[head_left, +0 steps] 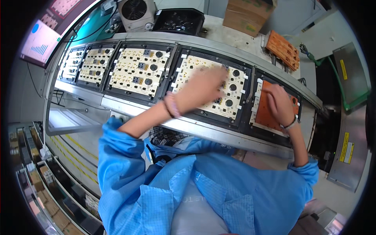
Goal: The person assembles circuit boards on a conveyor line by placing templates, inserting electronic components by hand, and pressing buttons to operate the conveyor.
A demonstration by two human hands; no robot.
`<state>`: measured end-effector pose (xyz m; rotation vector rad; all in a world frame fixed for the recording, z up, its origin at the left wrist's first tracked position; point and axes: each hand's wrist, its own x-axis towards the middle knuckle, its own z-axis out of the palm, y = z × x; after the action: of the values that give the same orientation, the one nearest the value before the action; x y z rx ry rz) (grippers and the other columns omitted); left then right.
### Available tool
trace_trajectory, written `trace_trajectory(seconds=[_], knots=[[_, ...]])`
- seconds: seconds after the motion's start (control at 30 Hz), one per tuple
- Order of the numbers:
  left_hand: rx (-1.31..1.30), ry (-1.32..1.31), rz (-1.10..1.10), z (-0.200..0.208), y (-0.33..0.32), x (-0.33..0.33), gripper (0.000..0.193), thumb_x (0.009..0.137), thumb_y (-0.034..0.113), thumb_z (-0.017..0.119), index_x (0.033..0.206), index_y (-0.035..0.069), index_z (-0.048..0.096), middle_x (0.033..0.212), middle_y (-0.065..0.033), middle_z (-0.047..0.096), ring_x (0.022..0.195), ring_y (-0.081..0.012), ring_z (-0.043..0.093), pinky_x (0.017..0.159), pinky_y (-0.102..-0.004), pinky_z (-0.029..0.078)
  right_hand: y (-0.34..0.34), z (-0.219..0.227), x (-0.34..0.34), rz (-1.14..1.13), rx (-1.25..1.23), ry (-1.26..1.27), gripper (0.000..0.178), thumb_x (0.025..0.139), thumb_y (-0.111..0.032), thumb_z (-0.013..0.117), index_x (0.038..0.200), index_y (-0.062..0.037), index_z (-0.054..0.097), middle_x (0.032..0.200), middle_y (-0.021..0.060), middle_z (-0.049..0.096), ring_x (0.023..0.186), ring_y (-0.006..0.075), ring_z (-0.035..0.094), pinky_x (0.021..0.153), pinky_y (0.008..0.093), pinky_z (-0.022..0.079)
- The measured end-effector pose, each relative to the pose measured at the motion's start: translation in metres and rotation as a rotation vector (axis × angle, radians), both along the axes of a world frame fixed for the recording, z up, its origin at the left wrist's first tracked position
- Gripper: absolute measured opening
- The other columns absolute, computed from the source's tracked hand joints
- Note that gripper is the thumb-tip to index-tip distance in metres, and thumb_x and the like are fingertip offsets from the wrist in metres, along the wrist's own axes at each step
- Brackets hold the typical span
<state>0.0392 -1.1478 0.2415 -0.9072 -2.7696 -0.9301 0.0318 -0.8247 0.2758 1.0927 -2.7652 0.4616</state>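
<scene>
My left hand [201,90] is over a cream circuit board [188,72] in a black frame. Motion smears its fingers, and whether they hold a part cannot be told. Round black parts [233,87] line the right side of that board. To the right, an orange-brown plate [264,111] covers most of another framed board [253,106]. My right hand [279,102] is on this plate, its fingers bent and close together against it; the hand hides the plate's middle. White clips [259,80] hold the board's edge.
More framed boards [137,70] stretch leftward along the metal rail [164,121]. Behind it are a black tray of small parts [178,21], a fan unit [135,13], a cardboard box [248,15] and stacked orange plates [282,49]. A screen [39,43] hangs at left.
</scene>
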Motion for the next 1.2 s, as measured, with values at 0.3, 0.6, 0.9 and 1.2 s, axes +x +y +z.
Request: trace_trajectory(seconds=[0.3, 0.6, 0.9, 1.2], knots=[[-0.429, 0.248, 0.266, -0.033, -0.110, -0.013, 0.058, 0.100, 0.041, 0.054, 0.144, 0.005, 0.049, 0.148, -0.0087, 0.051, 0.138, -0.0294, 0.045, 0.114, -0.0479, 0.032, -0.051, -0.014, -0.016, 0.012, 0.163, -0.035, 0.049, 0.084, 0.004, 0.052, 0.133, -0.0047, 0.058, 0.127, 0.0107, 0.057, 0.113, 0.0303, 0.053, 0.097, 0.0396, 0.041], [-0.468, 0.396, 0.252, -0.035, -0.105, -0.022, 0.064, 0.098, 0.050, 0.052, 0.131, -0.004, 0.058, 0.134, -0.0163, 0.061, 0.128, -0.0321, 0.053, 0.106, -0.0464, 0.038, -0.070, -0.020, -0.026, -0.029, 0.301, 0.097, 0.044, 0.078, 0.005, 0.058, 0.120, -0.0053, 0.067, 0.114, 0.0075, 0.061, 0.104, 0.0275, 0.056, 0.087, 0.0376, 0.044], [-0.486, 0.271, 0.206, -0.028, -0.119, 0.028, 0.067, 0.097, 0.051, 0.051, 0.144, 0.003, 0.047, 0.150, -0.0122, 0.047, 0.143, -0.0309, 0.037, 0.112, -0.0535, 0.031, -0.073, -0.004, 0.031, -0.064, 0.234, 0.021, 0.054, 0.079, 0.005, 0.055, 0.130, -0.0085, 0.063, 0.119, 0.0067, 0.061, 0.112, 0.0266, 0.055, 0.102, 0.0441, 0.038], [-0.470, 0.210, 0.189, -0.020, -0.113, 0.035, 0.066, 0.096, 0.046, 0.057, 0.146, 0.004, 0.047, 0.150, -0.0123, 0.049, 0.143, -0.0338, 0.037, 0.113, -0.0502, 0.031, -0.084, -0.023, 0.039, -0.042, 0.472, 0.205, 0.051, 0.075, 0.003, 0.058, 0.126, -0.0034, 0.063, 0.118, 0.0091, 0.060, 0.111, 0.0270, 0.055, 0.105, 0.0476, 0.038]])
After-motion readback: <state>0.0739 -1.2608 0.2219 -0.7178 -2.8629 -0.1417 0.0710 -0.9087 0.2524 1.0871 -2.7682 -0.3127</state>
